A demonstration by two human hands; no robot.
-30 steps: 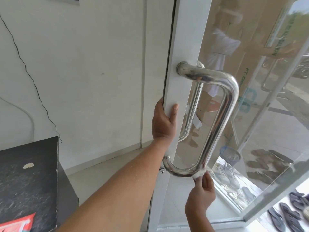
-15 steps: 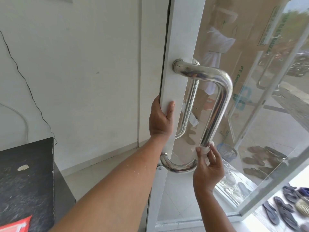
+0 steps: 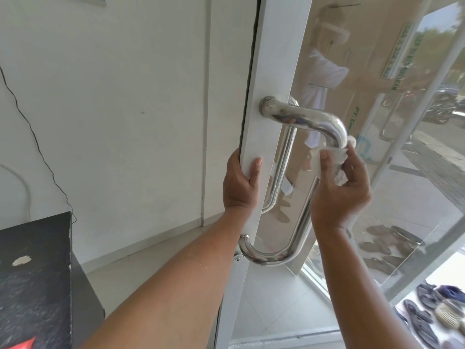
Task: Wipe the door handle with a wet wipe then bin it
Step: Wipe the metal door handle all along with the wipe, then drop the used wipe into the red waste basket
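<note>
Here the right hand [image 3: 339, 187] pinches a wet wipe [image 3: 338, 157] round the door handle [image 3: 309, 119] (upper bend) — just left, the left hand [image 3: 240, 185] grips the door frame [image 3: 274, 71].

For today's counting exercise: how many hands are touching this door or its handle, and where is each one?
2. The left hand clasps the door's edge; the right hand presses a wet wipe against the door handle below its upper bend.
</note>
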